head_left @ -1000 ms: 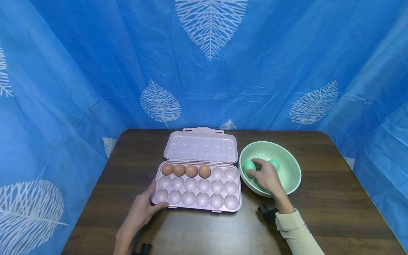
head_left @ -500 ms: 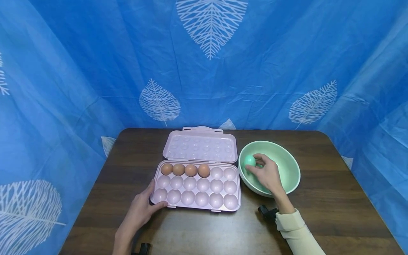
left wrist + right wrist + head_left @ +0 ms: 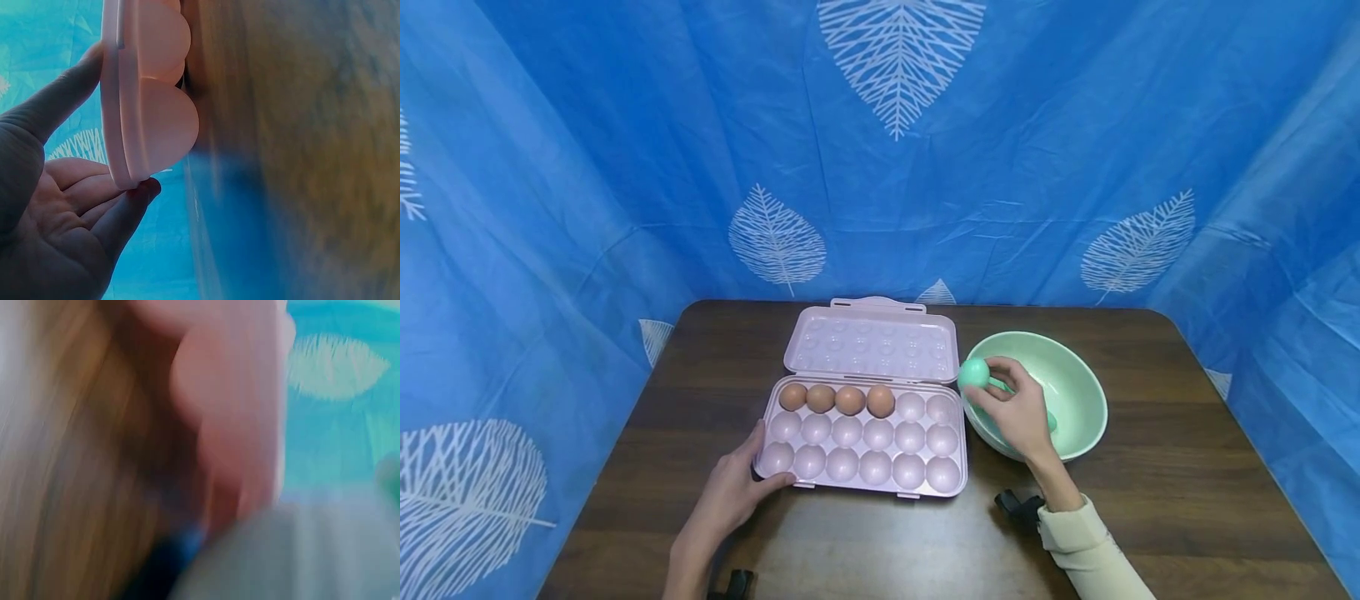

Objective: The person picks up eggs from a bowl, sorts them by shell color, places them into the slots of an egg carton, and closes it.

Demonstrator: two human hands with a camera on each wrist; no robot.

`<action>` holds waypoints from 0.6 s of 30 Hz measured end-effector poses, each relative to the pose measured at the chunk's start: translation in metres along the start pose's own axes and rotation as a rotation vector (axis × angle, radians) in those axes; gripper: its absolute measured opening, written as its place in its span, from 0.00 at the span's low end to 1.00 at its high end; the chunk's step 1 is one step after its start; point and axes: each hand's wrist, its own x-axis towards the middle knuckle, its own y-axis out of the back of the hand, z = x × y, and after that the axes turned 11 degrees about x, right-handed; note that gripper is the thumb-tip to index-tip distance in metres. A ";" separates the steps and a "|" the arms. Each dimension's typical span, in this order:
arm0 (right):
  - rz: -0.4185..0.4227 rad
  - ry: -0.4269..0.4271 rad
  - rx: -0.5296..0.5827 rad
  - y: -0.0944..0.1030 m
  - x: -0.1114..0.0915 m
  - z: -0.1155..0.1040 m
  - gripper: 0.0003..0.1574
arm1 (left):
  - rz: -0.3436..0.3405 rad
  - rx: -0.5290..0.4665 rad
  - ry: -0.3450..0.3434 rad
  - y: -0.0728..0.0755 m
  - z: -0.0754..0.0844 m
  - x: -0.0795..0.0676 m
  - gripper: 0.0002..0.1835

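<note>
My right hand (image 3: 1018, 408) pinches a mint-green egg (image 3: 973, 374) between thumb and fingers, just over the left rim of the light green bowl (image 3: 1086, 392). A lilac egg box (image 3: 850, 450) lies with its lid (image 3: 872, 342) folded back, left of the bowl. Four-in-a-row is not exceeded: several brown eggs (image 3: 850, 401) fill the left part of its far row. At its near left corner my left hand (image 3: 730, 492) grips the box; the left wrist view shows thumb and fingers about the box's edge (image 3: 128, 125). The right wrist view is blurred.
Another green egg (image 3: 1052, 422) shows in the bowl, partly hidden by the right hand. Black wrist straps (image 3: 1018, 505) sit at the wrists. Behind the dark wooden table (image 3: 1187, 433) hangs a blue cloth (image 3: 1000, 167) with white leaves.
My right hand has lifted the green egg from inside the bowl and moved it left to the rim. The left hand and the egg box have stayed put.
</note>
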 end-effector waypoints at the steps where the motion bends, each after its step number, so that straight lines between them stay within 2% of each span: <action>1: -0.024 0.024 0.031 -0.007 -0.001 -0.002 0.28 | -0.002 0.000 0.004 0.000 0.000 0.000 0.53; 4: -0.110 0.075 0.114 -0.030 -0.005 -0.006 0.28 | -0.007 0.004 0.013 0.001 0.000 0.000 0.53; 8: -0.196 0.050 0.143 -0.061 -0.011 -0.018 0.26 | -0.003 0.008 0.009 0.001 0.001 0.000 0.52; 12: -0.239 0.036 0.137 -0.088 -0.018 -0.034 0.24 | -0.002 0.008 0.006 0.000 0.002 0.001 0.52; 18: -0.328 0.015 0.194 -0.118 -0.025 -0.035 0.25 | -0.015 0.010 0.026 0.001 0.002 0.000 0.52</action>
